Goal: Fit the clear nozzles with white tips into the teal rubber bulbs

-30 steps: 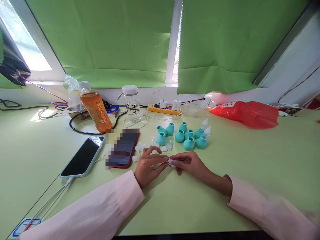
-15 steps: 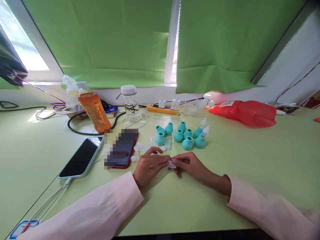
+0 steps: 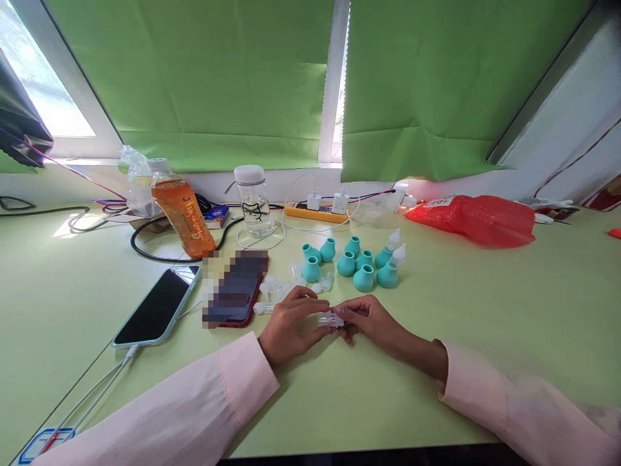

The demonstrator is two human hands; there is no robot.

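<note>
My left hand [image 3: 290, 323] and my right hand [image 3: 369, 318] meet at the middle of the light green table [image 3: 436, 336], both pinching a small clear plastic piece [image 3: 328, 319] between their fingertips. Just beyond the hands lie several loose clear plastic pieces [image 3: 276, 288]. Behind those stand several teal rubber bulbs [image 3: 353, 265]; two at the right carry clear tips [image 3: 398, 254]. Both arms wear pale pink sleeves.
A red-cased phone [image 3: 236, 287] and a light blue phone [image 3: 159, 307] on a cable lie at the left. Farther back stand an orange drink bottle [image 3: 183, 210], a clear bottle [image 3: 253, 200], a yellow power strip [image 3: 315, 211] and a red plastic bag [image 3: 478, 220].
The clear piece now shows more between my fingertips; my left fingers have shifted slightly around it. Both hands stay in the same spot.
</note>
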